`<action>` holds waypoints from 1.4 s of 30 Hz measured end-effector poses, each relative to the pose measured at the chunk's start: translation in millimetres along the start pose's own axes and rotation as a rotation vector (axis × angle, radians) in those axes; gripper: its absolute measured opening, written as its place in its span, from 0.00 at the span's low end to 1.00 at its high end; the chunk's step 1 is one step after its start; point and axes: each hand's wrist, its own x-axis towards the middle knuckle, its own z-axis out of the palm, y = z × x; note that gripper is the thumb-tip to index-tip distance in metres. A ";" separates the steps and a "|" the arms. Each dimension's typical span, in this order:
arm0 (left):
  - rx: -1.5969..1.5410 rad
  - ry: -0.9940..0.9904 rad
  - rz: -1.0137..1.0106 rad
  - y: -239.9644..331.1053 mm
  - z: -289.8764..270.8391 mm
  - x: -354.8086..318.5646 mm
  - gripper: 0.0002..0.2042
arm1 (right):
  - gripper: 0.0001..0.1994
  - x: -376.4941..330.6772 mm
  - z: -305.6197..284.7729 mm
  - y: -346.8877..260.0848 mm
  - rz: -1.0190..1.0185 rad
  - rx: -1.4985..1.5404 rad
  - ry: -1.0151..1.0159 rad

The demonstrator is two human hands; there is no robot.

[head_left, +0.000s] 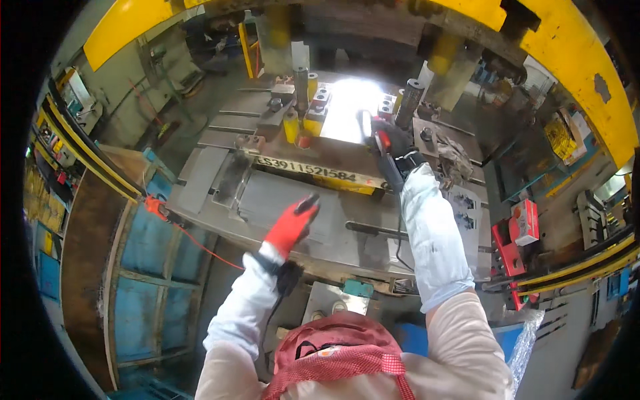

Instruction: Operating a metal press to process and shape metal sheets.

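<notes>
My left hand (293, 225), in a red glove with dark fingertips, hovers above a stack of flat grey metal sheets (270, 200) on the machine bed. Its fingers stretch forward, and nothing shows in them. My right hand (393, 143), in a dark glove with red on it, reaches into the press die (313, 155). It is at the right edge of a brightly lit flat surface (350, 110). Glare and the back of the hand hide its fingertips, so its grip cannot be made out. Dark devices with cables sit on both wrists.
Dark guide posts (409, 100) and yellow cylinders (291, 127) stand around the die. Above arches the yellow press frame (580, 73). Yellow-black bars (87, 150) flank both sides. A red-and-white box (525, 221) is at right; a blue-panelled wooden frame (143, 267) is at left.
</notes>
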 end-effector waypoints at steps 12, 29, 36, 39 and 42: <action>-0.874 -0.167 0.053 -34.9 8.7 217.4 0.19 | 0.26 -315.8 100.6 139.7 0.071 -0.050 0.430; 0.514 -0.034 0.333 153.1 -53.7 52.7 0.10 | 0.31 -317.5 117.4 86.9 -0.066 -0.455 0.475; 0.741 -0.538 0.285 140.4 -74.2 106.1 0.13 | 0.32 -251.2 142.1 48.2 -0.081 -0.816 0.048; 0.804 -0.608 0.555 122.4 -86.8 133.6 0.16 | 0.34 -253.2 137.6 83.5 0.008 -0.329 0.013; 1.413 -0.627 1.111 143.1 -58.5 128.1 0.11 | 0.35 -257.1 147.4 87.5 0.066 0.137 -0.010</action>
